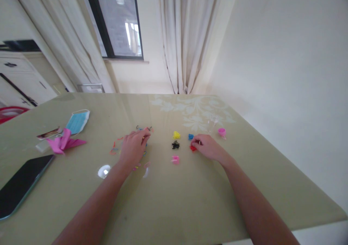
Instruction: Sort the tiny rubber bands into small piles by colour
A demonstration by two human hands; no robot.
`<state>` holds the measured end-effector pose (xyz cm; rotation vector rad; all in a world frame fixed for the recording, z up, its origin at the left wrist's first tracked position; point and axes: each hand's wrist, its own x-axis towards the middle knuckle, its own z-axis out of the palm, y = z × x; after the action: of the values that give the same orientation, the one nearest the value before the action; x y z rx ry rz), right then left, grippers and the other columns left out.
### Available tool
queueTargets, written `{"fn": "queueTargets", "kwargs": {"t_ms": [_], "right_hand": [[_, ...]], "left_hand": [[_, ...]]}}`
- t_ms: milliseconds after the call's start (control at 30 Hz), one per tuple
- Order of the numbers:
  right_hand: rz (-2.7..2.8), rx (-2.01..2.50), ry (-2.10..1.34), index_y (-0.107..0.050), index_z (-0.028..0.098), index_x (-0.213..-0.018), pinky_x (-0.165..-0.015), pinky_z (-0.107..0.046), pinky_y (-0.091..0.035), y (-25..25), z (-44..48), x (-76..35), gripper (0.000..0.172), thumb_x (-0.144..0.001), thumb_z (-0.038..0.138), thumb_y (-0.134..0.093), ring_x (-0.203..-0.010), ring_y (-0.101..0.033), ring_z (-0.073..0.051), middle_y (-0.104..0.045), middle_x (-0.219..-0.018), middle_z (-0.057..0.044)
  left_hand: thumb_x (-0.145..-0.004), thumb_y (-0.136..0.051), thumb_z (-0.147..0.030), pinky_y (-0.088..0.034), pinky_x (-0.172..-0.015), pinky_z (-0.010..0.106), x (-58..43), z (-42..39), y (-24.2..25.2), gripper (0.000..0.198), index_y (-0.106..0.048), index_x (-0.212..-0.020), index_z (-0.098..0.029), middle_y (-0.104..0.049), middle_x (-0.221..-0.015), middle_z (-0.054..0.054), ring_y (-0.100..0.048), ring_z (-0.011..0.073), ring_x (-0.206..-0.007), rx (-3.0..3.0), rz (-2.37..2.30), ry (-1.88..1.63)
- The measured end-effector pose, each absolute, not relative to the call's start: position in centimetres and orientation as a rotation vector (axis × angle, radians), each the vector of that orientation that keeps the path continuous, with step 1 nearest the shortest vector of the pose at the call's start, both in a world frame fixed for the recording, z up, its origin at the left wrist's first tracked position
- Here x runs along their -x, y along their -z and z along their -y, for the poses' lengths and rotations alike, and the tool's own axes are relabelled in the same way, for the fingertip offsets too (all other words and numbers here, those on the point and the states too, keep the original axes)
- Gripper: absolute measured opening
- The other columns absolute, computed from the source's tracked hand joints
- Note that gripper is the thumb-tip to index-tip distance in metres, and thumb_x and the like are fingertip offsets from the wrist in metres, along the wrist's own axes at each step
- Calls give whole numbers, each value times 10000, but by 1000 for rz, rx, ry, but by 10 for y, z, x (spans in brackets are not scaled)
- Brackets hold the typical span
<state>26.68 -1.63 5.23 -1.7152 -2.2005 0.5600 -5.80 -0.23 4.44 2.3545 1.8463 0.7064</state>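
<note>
My left hand rests over a scatter of small coloured loops, like little rubber bands, with its fingers bent and the tips together. What they hold, if anything, is hidden. My right hand has its thumb and forefinger pinched at the red pile of loops, and what is between them cannot be made out. Just beyond that pile lies a blue pile. Between my hands sit a yellow pile, a black pile and a pink pile, one below another.
To the right stand a small pink cup-like piece and a clear plastic piece. On the left lie a phone, a pink folded paper shape and a blue face mask. A wall borders the table's right side.
</note>
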Motion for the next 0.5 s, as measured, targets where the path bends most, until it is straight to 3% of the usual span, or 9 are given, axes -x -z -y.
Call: {"fn": "queueTargets", "kwargs": {"t_ms": [400,500], "right_hand": [[2127,1712,-555,-802,172,-833,-747,-317,-476,-59,20,-263,215,-899,101,-610,-786,-676,-202,-776,-864,-87],[2003,1514,-588,-792,175,-926,-680,-293,-461,-67,29,-250,149,-937,184,-644,-698,-621,-166,-742,-819,-54]], "left_hand": [[-920,-678,-348,-553,-808,325,44,11,-55,172,-787,-966,-223,-808,-920,46,-721,203,-810,-1941,-1376,-1171],[-903,-729,-366,-562,-788,312,31,22,-58,165,-789,-946,-218,-788,-870,33,-715,185,-789,-1856,-1112,-1206]]}}
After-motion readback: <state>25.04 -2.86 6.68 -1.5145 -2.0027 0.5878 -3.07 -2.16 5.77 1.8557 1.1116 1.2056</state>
